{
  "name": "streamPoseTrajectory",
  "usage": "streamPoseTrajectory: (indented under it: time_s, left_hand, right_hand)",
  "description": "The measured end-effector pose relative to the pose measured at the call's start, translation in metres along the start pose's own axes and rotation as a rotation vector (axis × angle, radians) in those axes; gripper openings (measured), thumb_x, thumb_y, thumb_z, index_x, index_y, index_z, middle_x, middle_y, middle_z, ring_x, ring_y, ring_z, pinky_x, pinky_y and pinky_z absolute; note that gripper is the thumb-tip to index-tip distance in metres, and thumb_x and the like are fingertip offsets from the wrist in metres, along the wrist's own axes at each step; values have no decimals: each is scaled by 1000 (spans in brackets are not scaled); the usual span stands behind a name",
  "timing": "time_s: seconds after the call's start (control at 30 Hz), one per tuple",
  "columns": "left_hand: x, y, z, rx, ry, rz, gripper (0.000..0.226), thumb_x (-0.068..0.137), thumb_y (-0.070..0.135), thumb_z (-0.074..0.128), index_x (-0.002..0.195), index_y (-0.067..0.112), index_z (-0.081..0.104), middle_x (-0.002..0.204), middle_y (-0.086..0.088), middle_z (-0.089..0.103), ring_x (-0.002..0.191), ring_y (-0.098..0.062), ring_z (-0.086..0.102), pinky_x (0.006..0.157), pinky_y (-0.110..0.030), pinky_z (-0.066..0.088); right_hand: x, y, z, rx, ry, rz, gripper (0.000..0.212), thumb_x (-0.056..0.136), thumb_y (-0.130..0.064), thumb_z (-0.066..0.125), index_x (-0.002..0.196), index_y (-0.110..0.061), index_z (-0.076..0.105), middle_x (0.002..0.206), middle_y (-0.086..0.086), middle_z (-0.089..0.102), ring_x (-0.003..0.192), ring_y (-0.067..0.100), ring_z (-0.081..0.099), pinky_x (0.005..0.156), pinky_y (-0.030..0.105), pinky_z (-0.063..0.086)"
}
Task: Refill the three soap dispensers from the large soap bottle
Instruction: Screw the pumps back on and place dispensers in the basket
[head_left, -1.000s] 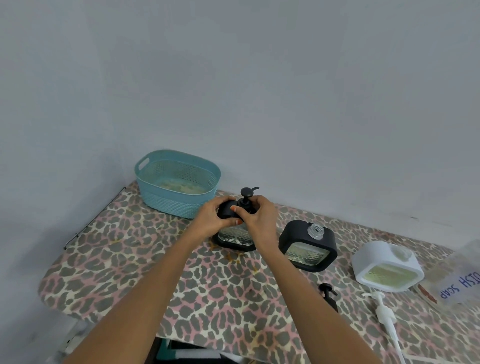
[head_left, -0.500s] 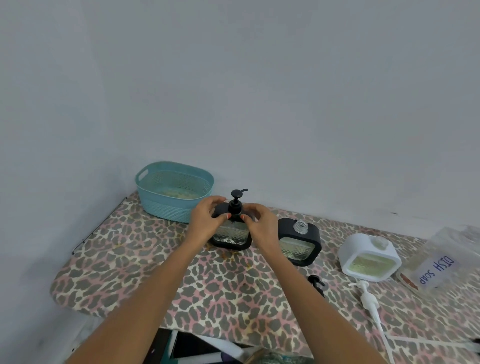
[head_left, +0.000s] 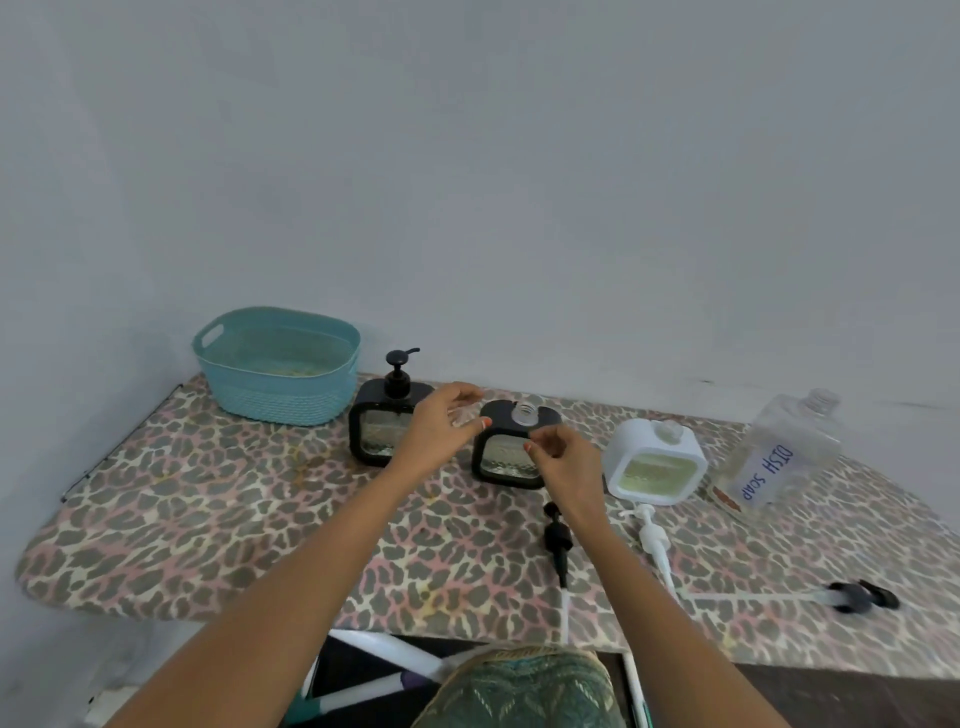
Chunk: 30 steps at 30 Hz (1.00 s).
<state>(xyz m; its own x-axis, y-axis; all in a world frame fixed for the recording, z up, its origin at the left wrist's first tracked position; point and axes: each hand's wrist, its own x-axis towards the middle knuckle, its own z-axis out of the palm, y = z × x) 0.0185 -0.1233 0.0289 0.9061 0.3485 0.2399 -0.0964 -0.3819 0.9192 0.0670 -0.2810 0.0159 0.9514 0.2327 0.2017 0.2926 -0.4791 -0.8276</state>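
Black middle dispenser (head_left: 511, 447) stands uncapped, clear threaded neck bare, some pale soap visible low in its window. Both hands hover at it, neither gripping: left hand (head_left: 440, 430) loosely spread just left of the neck, between this unit and the left dispenser (head_left: 387, 428); right hand (head_left: 563, 460) in front of its right face, fingers curled loosely, pinching nothing I can see.

Left dispenser has its black pump on, so that one looks done. White dispenser (head_left: 655, 462) further right also has no pump, soap showing in its window. Big bottle (head_left: 779, 452) marked DISH SOAP stands at far right, cap off, looks nearly empty.

Loose parts on the leopard-print board (head_left: 208, 519): black pump (head_left: 557, 540) lies just in front of the middle unit, under the right wrist; white pump (head_left: 655, 540) in front of the white one; a dark cap (head_left: 860, 596) near the right edge. Teal basket (head_left: 278, 364) at back left, not involved.

My read: step in hand is closing the middle unit. Next move calls for picking up the black pump, feeding its tube straight down the neck, steadying the body with the other hand, and threading it square.
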Motion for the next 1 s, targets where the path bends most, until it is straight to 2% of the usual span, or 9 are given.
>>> streamPoseTrajectory:
  time_s: [0.1, 0.23, 0.4, 0.5, 0.57, 0.63, 0.77, 0.93, 1.0]
  left_hand:
    - [8, -4, 19, 72, -36, -4, 43, 80, 17, 69, 120, 13, 53, 126, -3, 55, 118, -12, 48, 103, -29, 37]
    - [18, -12, 33, 97, -55, -50, 56, 79, 23, 70, 129, 17, 45, 135, -2, 47, 127, -16, 41, 103, -27, 32]
    - [25, -15, 41, 139, -109, -86, 64, 78, 25, 71, 134, 17, 41, 139, -2, 43, 128, -18, 40, 103, -28, 33]
    - [26, -17, 42, 139, -105, -89, 62, 78, 25, 71, 132, 18, 44, 138, -3, 45, 127, -19, 41, 101, -28, 34]
    - [27, -18, 42, 121, -99, -97, 61, 77, 24, 72, 131, 18, 46, 137, -3, 46, 127, -19, 42, 100, -26, 34]
    - [28, -18, 42, 111, -94, -97, 60, 76, 22, 73, 129, 18, 48, 136, -2, 48, 126, -17, 42, 97, -22, 33]
    - [29, -17, 41, 115, -88, -94, 60, 74, 21, 74, 129, 18, 49, 136, -1, 48, 127, -17, 41, 95, -20, 30]
    - [30, -18, 39, 122, -92, -111, 64, 73, 21, 76, 130, 17, 48, 138, -1, 48, 129, -18, 40, 95, -21, 30]
    - [31, -19, 39, 129, -93, -120, 65, 72, 22, 77, 130, 16, 48, 138, -2, 47, 130, -19, 40, 96, -22, 30]
  right_hand:
    - [-3, 26, -18, -59, -45, 106, 14, 84, -14, 65, 95, -6, 65, 85, 2, 63, 79, 14, 59, 75, 28, 49]
    - [-11, 50, -31, -131, -101, 209, 23, 81, -22, 70, 89, -1, 67, 79, 4, 63, 69, 12, 54, 56, 19, 38]
    - [-20, 68, -30, -149, -223, 315, 38, 76, -31, 74, 67, 4, 62, 69, 28, 60, 54, 19, 48, 56, 27, 36]
    - [-22, 74, -25, -135, -289, 386, 50, 72, -36, 76, 72, 13, 63, 63, 23, 58, 53, 18, 46, 56, 26, 34]
    - [-22, 74, -23, -156, -320, 399, 49, 71, -39, 76, 60, 4, 56, 53, 10, 49, 47, 14, 39, 48, 22, 29]
    - [-21, 73, -21, -180, -343, 401, 44, 72, -41, 75, 59, -6, 52, 49, 3, 42, 43, 10, 36, 42, 18, 24]
    - [-21, 71, -20, -157, -344, 415, 42, 72, -36, 76, 69, 4, 65, 55, 7, 49, 46, 12, 41, 49, 22, 31]
    - [-13, 52, -37, -79, -274, 361, 37, 74, -32, 75, 73, 5, 67, 66, 13, 61, 60, 17, 53, 58, 24, 41]
    - [-4, 39, -46, -11, -208, 304, 39, 72, -35, 76, 82, 2, 69, 81, 14, 71, 72, 23, 65, 74, 33, 54]
